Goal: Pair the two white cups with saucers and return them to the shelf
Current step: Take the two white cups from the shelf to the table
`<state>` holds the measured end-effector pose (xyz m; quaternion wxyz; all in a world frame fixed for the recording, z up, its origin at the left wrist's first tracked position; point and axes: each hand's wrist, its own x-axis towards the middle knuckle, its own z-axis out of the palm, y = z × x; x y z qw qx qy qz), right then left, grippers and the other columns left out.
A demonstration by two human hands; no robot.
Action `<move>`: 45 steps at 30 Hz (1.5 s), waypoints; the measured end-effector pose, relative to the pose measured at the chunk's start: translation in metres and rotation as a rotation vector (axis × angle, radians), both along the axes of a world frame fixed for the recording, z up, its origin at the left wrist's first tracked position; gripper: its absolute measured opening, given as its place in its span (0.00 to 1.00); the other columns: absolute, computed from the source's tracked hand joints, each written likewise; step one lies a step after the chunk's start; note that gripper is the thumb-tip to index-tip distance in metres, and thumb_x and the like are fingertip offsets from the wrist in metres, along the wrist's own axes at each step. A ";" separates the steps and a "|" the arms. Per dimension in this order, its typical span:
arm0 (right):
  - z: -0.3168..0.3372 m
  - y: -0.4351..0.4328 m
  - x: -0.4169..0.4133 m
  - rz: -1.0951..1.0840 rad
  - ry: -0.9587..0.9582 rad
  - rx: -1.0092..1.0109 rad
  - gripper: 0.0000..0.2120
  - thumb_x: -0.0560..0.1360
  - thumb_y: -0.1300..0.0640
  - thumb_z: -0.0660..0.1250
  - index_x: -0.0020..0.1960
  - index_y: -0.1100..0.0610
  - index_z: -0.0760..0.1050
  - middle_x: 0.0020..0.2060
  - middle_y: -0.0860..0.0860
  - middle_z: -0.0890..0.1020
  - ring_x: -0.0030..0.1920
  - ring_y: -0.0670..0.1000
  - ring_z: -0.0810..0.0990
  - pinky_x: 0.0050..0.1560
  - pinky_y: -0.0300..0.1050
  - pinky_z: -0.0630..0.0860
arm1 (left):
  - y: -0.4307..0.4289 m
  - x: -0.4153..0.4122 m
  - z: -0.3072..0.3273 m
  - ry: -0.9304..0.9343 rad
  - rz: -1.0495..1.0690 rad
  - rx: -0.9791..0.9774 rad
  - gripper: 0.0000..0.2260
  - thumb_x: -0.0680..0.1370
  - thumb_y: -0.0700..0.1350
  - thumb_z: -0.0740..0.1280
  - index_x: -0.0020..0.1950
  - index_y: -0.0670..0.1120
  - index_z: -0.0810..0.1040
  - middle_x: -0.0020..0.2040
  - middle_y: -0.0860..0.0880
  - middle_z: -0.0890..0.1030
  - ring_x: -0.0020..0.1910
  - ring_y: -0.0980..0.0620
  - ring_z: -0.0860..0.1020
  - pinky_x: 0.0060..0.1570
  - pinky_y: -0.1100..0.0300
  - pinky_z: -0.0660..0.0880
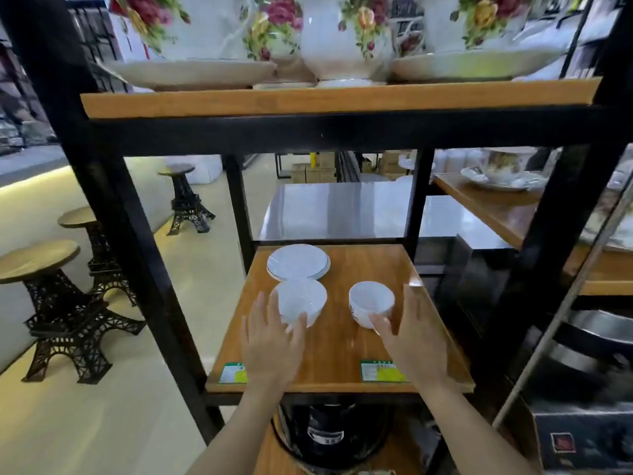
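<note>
Both hands reach over the brown wooden shelf board of a black metal-framed rack. The left hand is open with fingers spread, its fingertips touching the near side of a round white ceramic cup. Just beyond that cup, further from the left hand, lies a stack of white round saucers with a thin dark rim line. The right hand is also open, fingers spread, its thumb against the near side of a second white ceramic cup bearing a small dark mark. Both cups stand upright on the board, apart from each other, neither on a saucer.
</note>
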<state>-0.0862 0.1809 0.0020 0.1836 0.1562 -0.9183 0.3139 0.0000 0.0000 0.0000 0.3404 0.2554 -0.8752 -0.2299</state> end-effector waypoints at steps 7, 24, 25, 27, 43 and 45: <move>-0.022 -0.010 -0.014 -0.077 -0.242 -0.088 0.15 0.75 0.40 0.58 0.40 0.50 0.69 0.35 0.46 0.77 0.33 0.42 0.74 0.30 0.35 0.64 | -0.011 -0.010 -0.014 0.095 -0.052 0.670 0.13 0.78 0.53 0.61 0.52 0.44 0.73 0.40 0.51 0.74 0.44 0.48 0.73 0.40 0.55 0.68; 0.010 -0.008 0.021 0.034 -0.905 -0.772 0.21 0.79 0.48 0.56 0.67 0.58 0.66 0.44 0.56 0.78 0.42 0.53 0.81 0.37 0.42 0.78 | -0.026 0.023 0.016 0.263 -0.033 1.530 0.09 0.77 0.43 0.63 0.56 0.43 0.69 0.48 0.47 0.72 0.55 0.42 0.78 0.63 0.49 0.71; 0.010 -0.005 0.031 0.005 -0.903 -0.805 0.20 0.79 0.48 0.56 0.66 0.57 0.67 0.43 0.57 0.78 0.40 0.53 0.80 0.37 0.42 0.78 | -0.027 0.032 0.016 0.269 -0.053 1.523 0.10 0.77 0.43 0.63 0.57 0.43 0.69 0.49 0.47 0.73 0.56 0.42 0.78 0.61 0.50 0.72; 0.009 0.004 0.054 -0.014 -0.888 -0.889 0.19 0.79 0.48 0.57 0.64 0.57 0.69 0.40 0.56 0.78 0.37 0.52 0.79 0.35 0.42 0.77 | -0.025 0.050 0.015 0.267 -0.101 1.501 0.11 0.77 0.42 0.63 0.58 0.42 0.69 0.47 0.46 0.73 0.54 0.42 0.78 0.56 0.52 0.75; -0.003 0.183 0.216 -0.417 -0.660 -1.151 0.11 0.78 0.49 0.57 0.52 0.55 0.71 0.32 0.54 0.75 0.32 0.51 0.74 0.31 0.41 0.74 | 0.128 0.110 0.009 -0.157 -0.411 1.470 0.04 0.78 0.39 0.62 0.48 0.39 0.74 0.47 0.44 0.73 0.53 0.41 0.77 0.49 0.55 0.75; -0.002 0.222 0.237 -0.489 -0.612 -1.137 0.12 0.79 0.49 0.56 0.54 0.56 0.70 0.32 0.54 0.74 0.32 0.51 0.73 0.32 0.41 0.74 | 0.170 0.109 0.011 -0.236 -0.462 1.448 0.08 0.78 0.39 0.62 0.56 0.39 0.73 0.52 0.43 0.74 0.54 0.41 0.78 0.48 0.56 0.76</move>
